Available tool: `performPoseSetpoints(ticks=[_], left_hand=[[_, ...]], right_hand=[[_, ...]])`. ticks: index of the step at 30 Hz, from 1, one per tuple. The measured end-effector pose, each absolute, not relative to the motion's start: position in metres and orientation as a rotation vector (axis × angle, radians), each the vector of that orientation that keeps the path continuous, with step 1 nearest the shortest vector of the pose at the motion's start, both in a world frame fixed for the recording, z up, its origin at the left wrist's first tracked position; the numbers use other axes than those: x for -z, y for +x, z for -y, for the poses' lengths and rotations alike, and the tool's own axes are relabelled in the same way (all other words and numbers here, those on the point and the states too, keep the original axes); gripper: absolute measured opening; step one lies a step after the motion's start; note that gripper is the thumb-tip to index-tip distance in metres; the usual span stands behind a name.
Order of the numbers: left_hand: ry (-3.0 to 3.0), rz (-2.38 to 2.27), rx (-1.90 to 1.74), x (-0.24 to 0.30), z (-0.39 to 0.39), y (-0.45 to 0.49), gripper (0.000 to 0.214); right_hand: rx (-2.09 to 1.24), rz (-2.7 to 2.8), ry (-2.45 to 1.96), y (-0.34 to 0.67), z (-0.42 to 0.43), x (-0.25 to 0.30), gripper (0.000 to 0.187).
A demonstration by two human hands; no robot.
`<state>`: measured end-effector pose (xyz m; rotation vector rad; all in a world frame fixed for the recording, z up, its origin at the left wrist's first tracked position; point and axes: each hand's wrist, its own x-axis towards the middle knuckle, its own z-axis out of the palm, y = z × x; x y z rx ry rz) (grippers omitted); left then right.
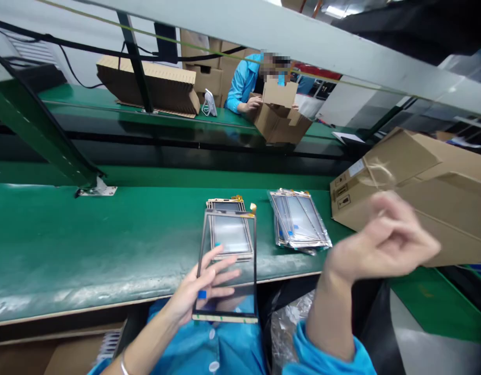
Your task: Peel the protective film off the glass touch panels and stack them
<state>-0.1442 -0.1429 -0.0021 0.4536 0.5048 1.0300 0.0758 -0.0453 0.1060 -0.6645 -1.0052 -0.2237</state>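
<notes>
My left hand (185, 294) holds a glass touch panel (244, 281) with a black border, tilted up over the table's front edge. Its fingers are spread across the panel and show through the clear glass. A blue tab shows near the panel's lower left. Just beyond it lies a stack of similar panels (230, 234) with small orange flex tails. My right hand (384, 245) is raised at the right, its fingers curled together and blurred. A thin pale loop or strip (379, 172) shows blurred above its fingertips; I cannot tell what it is.
Panels in clear wrapping (300, 219) lie right of the stack on the green table (87, 245). A large cardboard carton (439, 192) stands at the right. Crumpled clear plastic (293, 323) is below the table edge. Across the bench, a person in blue (242, 83) handles a carton (283, 122).
</notes>
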Motion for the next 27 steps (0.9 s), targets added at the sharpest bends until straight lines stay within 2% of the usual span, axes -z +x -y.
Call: performPoseSetpoints(ticks=[2, 4, 7, 21, 24, 27], left_hand=[[0.459, -0.559, -1.137, -0.005, 0.139, -0.151, 0.040], [0.473, -0.584, -1.236, -0.012, 0.136, -0.154, 0.038], [0.509, -0.607, -1.316, -0.020, 0.136, -0.151, 0.037], [0.635, -0.795, -1.452, -0.025, 0.150, -0.131, 0.035], [0.629, -0.874, -1.565, -0.023, 0.138, -0.127, 0.039], [0.579, -0.949, -1.624, -0.022, 0.121, -0.139, 0.043]], right_hand=[[-0.036, 1.203, -0.896, 0.084, 0.079, -0.070, 0.010], [-0.521, 1.428, -1.154, 0.079, 0.115, -0.030, 0.010], [-0.901, 1.449, -1.224, 0.061, 0.151, 0.007, 0.008], [-0.738, 1.665, -1.172, 0.049, 0.161, -0.003, 0.015], [-0.899, 1.781, -1.012, 0.066, 0.183, -0.017, 0.013], [-1.000, 1.528, -1.041, 0.133, 0.201, -0.022, 0.020]])
